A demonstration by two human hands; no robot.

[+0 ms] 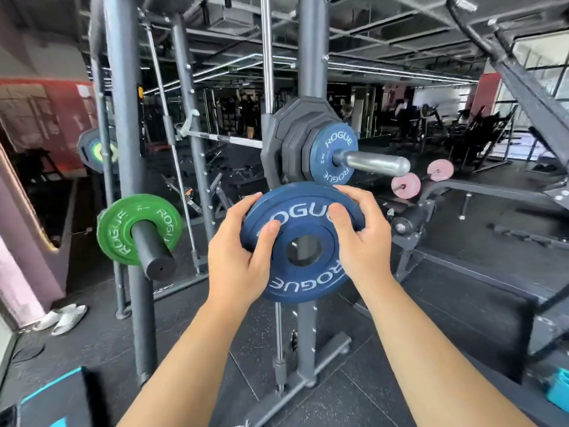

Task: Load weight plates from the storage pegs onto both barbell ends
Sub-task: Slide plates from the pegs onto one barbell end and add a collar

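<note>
I hold a blue ROGUE plate [303,272] in the air in both hands, its face toward me and its centre hole open. My left hand [238,248] grips its left rim and my right hand [360,238] grips its right rim, thumbs on the face. Just above it the chrome barbell sleeve [374,163] points at me, carrying a smaller blue ROGUE plate [334,155] in front of grey angular plates [289,143]. At the left a green ROGUE plate [123,226] sits on a black storage peg [154,254].
Grey rack uprights [129,149] stand at left and centre. A bench frame [462,192] and two pink plates [405,185] lie to the right. White slippers [64,318] rest on the black rubber floor at the left.
</note>
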